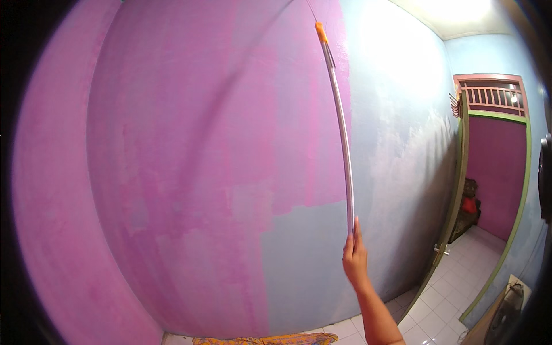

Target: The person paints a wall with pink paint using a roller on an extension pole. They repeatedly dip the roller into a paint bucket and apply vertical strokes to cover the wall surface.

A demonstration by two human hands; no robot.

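My right hand [355, 258] is wrapped around the lower part of a long, pale metal pole [343, 129], with the forefinger laid along it. The pole rises almost upright in front of the wall [207, 151]. Near its top is an orange handle [320, 32] with a thin metal rod running up past the picture's top edge, so what the rod bears is hidden. Pink-purple paint covers the left and upper wall; light blue shows on the right and lower middle. My left hand is out of view.
An open door [463, 142] with hooks stands at the right, beside a green-edged doorway. A patterned orange cloth [267, 339] lies on the white tiled floor [435, 297] at the wall's foot. Some object on a board [509, 306] is at the lower right.
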